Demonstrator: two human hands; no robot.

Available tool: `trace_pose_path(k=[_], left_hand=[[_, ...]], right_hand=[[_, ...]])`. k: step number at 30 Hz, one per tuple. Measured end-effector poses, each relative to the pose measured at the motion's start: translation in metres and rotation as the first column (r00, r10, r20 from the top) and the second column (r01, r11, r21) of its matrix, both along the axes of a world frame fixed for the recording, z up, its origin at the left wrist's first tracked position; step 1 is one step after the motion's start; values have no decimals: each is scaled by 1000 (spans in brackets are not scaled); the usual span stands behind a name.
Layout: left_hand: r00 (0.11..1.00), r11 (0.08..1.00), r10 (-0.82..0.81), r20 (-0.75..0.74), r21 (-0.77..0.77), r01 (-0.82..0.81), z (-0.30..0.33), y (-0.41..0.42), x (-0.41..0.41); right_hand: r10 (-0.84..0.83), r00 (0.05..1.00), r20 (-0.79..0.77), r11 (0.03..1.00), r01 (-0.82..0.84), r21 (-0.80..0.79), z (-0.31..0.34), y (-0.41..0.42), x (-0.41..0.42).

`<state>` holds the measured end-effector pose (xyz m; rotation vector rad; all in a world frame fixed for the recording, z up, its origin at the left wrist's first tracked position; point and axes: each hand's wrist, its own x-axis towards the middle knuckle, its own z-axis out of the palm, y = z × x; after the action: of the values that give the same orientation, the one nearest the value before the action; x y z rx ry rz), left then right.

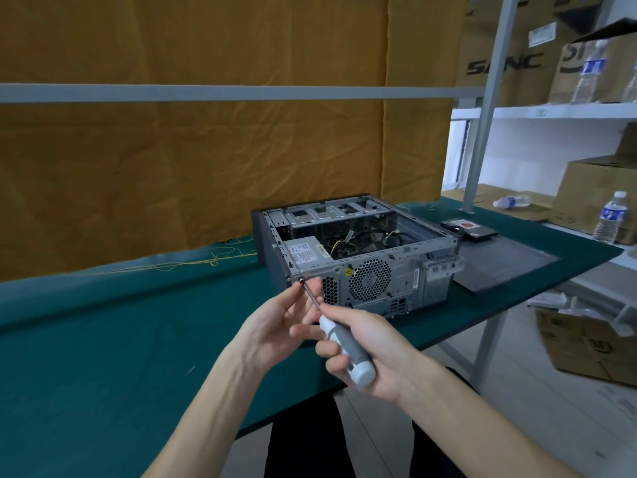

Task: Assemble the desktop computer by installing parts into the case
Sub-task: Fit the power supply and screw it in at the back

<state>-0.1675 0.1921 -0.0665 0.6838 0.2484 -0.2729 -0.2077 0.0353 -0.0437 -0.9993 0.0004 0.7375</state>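
Observation:
An open desktop case (375,277) lies on its side on the green table (103,339), its rear panel with the fan grille facing me. Inside sit a power supply (305,251) and loose cables. My right hand (365,353) grips the grey and white handle of a screwdriver (346,348). Its tip rests on a screw (301,280) at the upper left corner of the rear panel. My left hand (279,322) steadies the metal shaft between its fingertips.
The black side panel (506,267) lies flat to the right of the case, with a dark drive (468,229) behind it. Shelving at the right carries cardboard boxes and water bottles (612,217). A box (586,346) stands on the floor. Yellow cloth hangs behind the table.

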Motion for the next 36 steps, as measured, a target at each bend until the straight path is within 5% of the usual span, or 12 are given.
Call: trace_pose_path(k=[7, 22, 36], left_hand=[[995, 984, 36, -94, -170, -52, 1, -12, -1], [1000, 991, 15, -18, -132, -17, -26, -7, -7], [989, 952, 134, -61, 284, -112, -83, 7, -12]], right_hand=[[-28, 994, 109, 993, 40, -114, -9, 2, 0], [26, 982, 189, 978, 14, -209, -32, -11, -8], [60, 986, 155, 891, 17, -454, -86, -1, -12]])
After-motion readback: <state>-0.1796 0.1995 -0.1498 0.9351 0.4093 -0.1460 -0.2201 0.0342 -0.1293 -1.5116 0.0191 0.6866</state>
